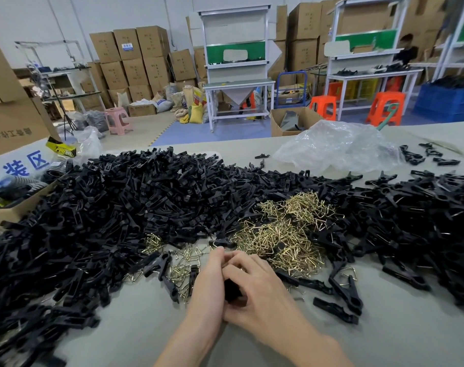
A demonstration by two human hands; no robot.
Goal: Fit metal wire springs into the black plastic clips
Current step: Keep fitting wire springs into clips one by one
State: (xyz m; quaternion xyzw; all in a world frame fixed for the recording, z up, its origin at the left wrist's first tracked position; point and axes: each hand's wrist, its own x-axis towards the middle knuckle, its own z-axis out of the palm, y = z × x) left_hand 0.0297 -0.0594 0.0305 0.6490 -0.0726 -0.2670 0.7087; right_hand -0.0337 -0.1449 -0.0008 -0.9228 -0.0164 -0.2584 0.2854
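Note:
My left hand (pixel 209 284) and my right hand (pixel 257 290) are pressed together low in the middle of the table, both gripping one black plastic clip (pixel 232 291) that shows only as a dark patch between the palms. Whether a spring sits in it is hidden. Just beyond my fingertips lies a heap of brass-coloured wire springs (pixel 281 234). A huge pile of black clip parts (pixel 114 207) covers the left and centre. Another mass of black clips (pixel 416 221), some with springs showing, fills the right.
The grey table (pixel 135 329) shows bare cloth in front of my arms. A cardboard box (pixel 16 205) stands at the left edge and a crumpled clear plastic bag (pixel 336 147) at the back right. Workbenches, stools and stacked cartons fill the room behind.

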